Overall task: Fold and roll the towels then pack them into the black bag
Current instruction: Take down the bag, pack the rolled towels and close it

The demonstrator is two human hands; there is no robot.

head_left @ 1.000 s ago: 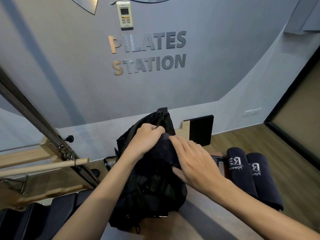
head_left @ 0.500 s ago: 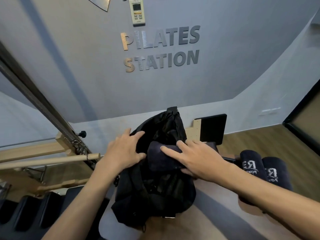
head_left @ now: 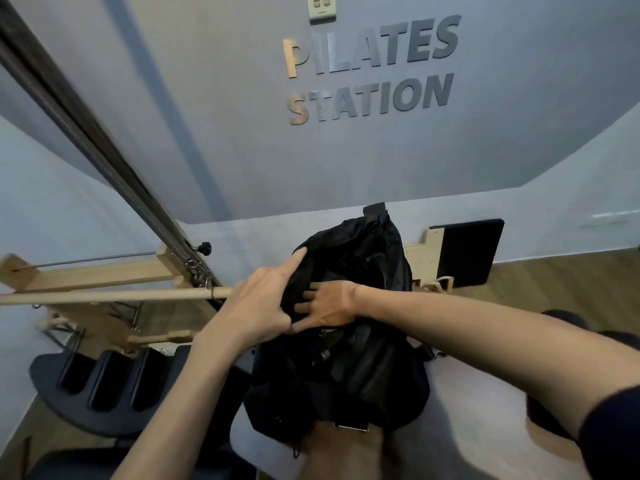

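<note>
Since half a second ago, my right hand (head_left: 327, 306) has pushed the rolled towel down out of sight into the black bag (head_left: 349, 341); its spread, straight fingers now press inside the mouth. My left hand (head_left: 258, 306) has shifted to pinch the bag's left rim, index finger stretched along the edge. On the grey bench (head_left: 485, 410) the bag stands near the left edge, long axis running away from me, mouth pointing toward the wall sign (head_left: 372, 69).
</note>
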